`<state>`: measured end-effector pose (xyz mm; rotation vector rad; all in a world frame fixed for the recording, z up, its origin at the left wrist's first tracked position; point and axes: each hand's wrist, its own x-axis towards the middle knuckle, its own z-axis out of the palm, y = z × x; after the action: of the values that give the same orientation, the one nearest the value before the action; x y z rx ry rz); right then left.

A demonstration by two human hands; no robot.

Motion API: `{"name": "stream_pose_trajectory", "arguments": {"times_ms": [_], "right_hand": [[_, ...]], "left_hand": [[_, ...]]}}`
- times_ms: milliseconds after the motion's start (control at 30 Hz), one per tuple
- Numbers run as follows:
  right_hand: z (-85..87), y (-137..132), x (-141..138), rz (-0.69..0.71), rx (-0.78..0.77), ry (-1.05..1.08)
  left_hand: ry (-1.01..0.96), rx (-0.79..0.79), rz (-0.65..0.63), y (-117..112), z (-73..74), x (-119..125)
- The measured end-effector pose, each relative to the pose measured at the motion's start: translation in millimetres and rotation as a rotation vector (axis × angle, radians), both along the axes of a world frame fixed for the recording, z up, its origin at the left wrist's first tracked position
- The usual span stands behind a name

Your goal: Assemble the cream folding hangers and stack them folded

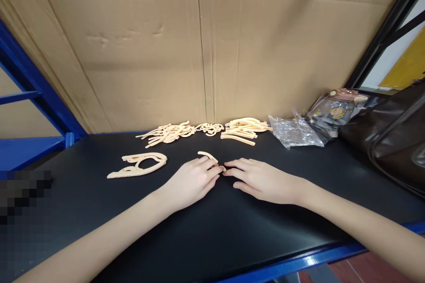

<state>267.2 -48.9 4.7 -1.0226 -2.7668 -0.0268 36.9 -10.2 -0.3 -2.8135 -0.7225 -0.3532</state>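
My left hand [198, 180] is closed over a slim, curved cream plastic piece [206, 155], whose far end sticks out beyond the knuckles. Between the two hands a small cream tip [223, 168] shows; whether it belongs to the same piece is hidden by the fingers. My right hand [259, 180] hovers low over the black tabletop with its fingers apart, index and middle fingertips right at that tip. Off to the left lies a cream folding hanger [139, 171], folded together with a rounded opening at one end.
Along the cardboard wall [139, 53] lie a pile of branched cream parts [172, 132], small hook-shaped parts [210, 129] and long curved strips [245, 128]. Clear plastic bags [295, 131] and a dark brown bag [388, 132] are on the right. A blue frame edge [292, 263] borders the black table [186, 239].
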Motion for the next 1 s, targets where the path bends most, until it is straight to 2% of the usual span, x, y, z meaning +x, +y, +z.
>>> {"name": "stream_pose_trajectory", "arguments": {"times_ms": [67, 167, 400, 533, 700, 1000], "right_hand": [[0.7, -0.3, -0.1, -0.006, -0.001, -0.012], [3.0, -1.6, -0.8, -0.015, -0.014, -0.011], [4.9, -3.3, -0.2, -0.026, -0.036, -0.011], [3.3, -2.4, 0.9, -0.012, -0.044, 0.007], [3.4, -2.5, 0.3, -0.019, -0.041, -0.001], [4.7, -3.4, -0.5, -0.031, -0.04, -0.029]], "left_hand": [[0.001, 0.026, 0.003, 2.0, -0.2, -0.1], [-0.011, 0.096, 0.085, 10.1, 0.7, -3.6], [-0.068, 0.214, 0.455, 55.7, -5.1, -40.0], [-0.046, 0.211, 0.637, 77.6, -11.9, -64.4], [0.021, 0.187, 0.641, 81.2, -11.5, -70.0], [0.071, 0.24, 0.52, 79.1, -6.9, -61.3]]}}
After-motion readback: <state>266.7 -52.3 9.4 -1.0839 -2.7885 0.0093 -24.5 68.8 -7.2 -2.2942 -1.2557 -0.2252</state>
